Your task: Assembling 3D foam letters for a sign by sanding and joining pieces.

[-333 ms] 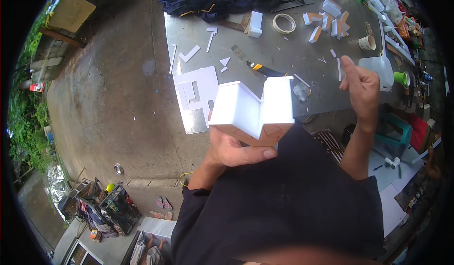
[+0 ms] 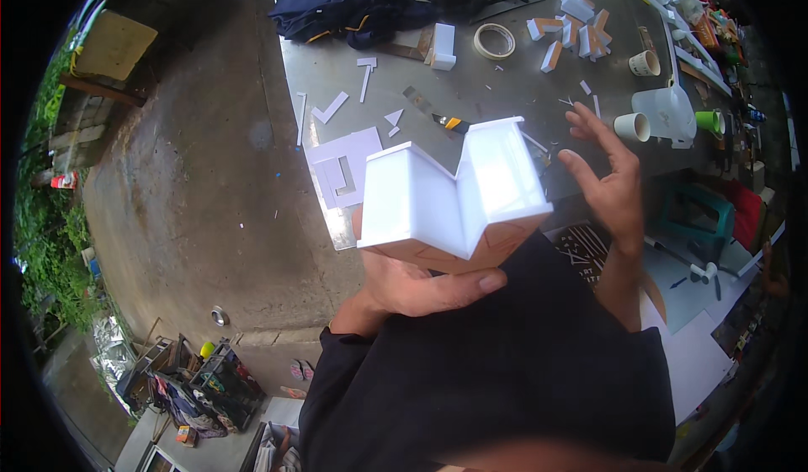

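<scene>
My left hand point(image 2: 412, 287) grips a white, box-like letter shape point(image 2: 417, 198) from below, its thumb lying along the lower edge. A V-shaped notch runs between the shape's two glossy arms, and the side toward me has a brown covering with lines on it. Most of the left fingers are hidden behind the piece. Off to the right, my right hand point(image 2: 613, 181) is open and holds nothing, fingers and thumb apart above the table edge. Beyond the letter shape lies a cutter knife point(image 2: 454, 124) with a yellow and black handle, partly covered by it.
On the metal table point(image 2: 337, 68) lie a white cut-out sheet point(image 2: 370, 148), thin white offcuts point(image 2: 331, 108), a tape roll point(image 2: 494, 42) and dark cloth point(image 2: 353, 9). Several small white-and-brown letter pieces point(image 2: 581, 34) sit farther right, near paper cups point(image 2: 631, 127) and a translucent jug point(image 2: 665, 112).
My right hand has moved left and slightly down, and its fingers have spread from a curled pose. The letter shape has tilted and come a little closer in my left hand.
</scene>
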Motion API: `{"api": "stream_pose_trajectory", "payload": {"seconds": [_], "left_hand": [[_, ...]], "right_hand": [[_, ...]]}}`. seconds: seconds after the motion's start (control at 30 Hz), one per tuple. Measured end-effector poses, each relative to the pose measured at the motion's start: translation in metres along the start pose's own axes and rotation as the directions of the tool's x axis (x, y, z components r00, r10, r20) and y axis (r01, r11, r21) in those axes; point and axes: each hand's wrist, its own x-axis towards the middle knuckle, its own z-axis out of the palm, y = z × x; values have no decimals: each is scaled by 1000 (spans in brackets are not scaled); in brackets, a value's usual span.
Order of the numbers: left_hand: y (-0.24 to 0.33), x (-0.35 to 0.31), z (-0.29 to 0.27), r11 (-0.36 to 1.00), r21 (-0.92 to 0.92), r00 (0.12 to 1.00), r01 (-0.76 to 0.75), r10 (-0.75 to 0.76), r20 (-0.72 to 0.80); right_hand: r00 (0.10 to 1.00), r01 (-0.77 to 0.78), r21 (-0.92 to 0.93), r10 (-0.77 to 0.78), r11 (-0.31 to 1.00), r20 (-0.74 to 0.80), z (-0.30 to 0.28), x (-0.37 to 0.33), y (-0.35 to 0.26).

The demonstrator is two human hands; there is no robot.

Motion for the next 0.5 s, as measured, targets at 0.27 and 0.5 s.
{"api": "stream_pose_trajectory", "payload": {"seconds": [0.27, 0.5], "left_hand": [[11, 14, 17, 1000, 21, 988, 11, -7, -153], [3, 21, 11, 995, 52, 996, -83, 83, 12]], "right_hand": [[985, 28, 610, -127, 792, 120, 2, -7, -46], [889, -89, 936, -396, 341, 229, 16, 7, -60]]}}
